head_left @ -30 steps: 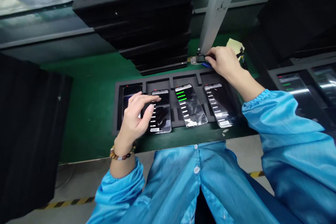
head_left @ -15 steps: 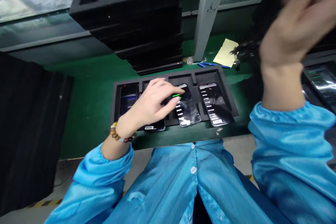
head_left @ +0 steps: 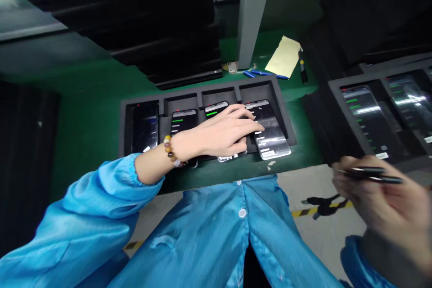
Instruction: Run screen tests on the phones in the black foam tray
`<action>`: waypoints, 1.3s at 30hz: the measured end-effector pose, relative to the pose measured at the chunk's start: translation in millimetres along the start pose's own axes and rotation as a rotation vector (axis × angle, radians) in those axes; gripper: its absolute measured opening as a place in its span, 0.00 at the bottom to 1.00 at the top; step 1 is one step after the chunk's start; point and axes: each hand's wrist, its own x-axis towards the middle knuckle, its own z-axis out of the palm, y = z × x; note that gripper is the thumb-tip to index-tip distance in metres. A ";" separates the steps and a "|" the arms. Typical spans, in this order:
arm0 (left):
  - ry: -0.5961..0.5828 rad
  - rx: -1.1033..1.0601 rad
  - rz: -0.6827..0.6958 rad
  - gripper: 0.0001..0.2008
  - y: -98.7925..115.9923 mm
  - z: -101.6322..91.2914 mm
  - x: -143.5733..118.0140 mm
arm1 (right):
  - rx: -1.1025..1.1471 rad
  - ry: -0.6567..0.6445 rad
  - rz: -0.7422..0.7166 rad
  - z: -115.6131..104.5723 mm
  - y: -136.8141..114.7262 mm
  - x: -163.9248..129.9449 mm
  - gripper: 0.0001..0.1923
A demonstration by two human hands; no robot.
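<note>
My left hand (head_left: 222, 135) flat across foam tray (head_left: 124, 112) at frame centre, fingers spread loose, gripping nothing, fingertips (head_left: 251, 117) on rightmost phone (head_left: 272, 137). Third phone (head_left: 216, 109) mostly under palm. My right hand (head_left: 374, 198), lower right, blurred, pinched round thin dark pen (head_left: 369, 174). Yellow paper (head_left: 283, 56) above tray.
</note>
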 end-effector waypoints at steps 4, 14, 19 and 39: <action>-0.024 0.015 -0.024 0.27 -0.4 2.0 5.5 | 0.156 -0.147 0.097 18.9 30.1 -18.0 0.12; 0.041 0.045 -0.116 0.25 -4.9 -5.5 13.9 | -0.011 -0.311 -0.117 41.4 47.2 3.1 0.06; 0.097 0.083 -0.234 0.24 -15.3 -13.6 28.8 | -0.076 -0.317 -0.285 44.0 54.3 8.0 0.01; 0.063 0.109 -0.384 0.25 -34.5 -7.4 51.6 | -0.128 -0.343 -0.285 47.7 52.7 11.8 0.02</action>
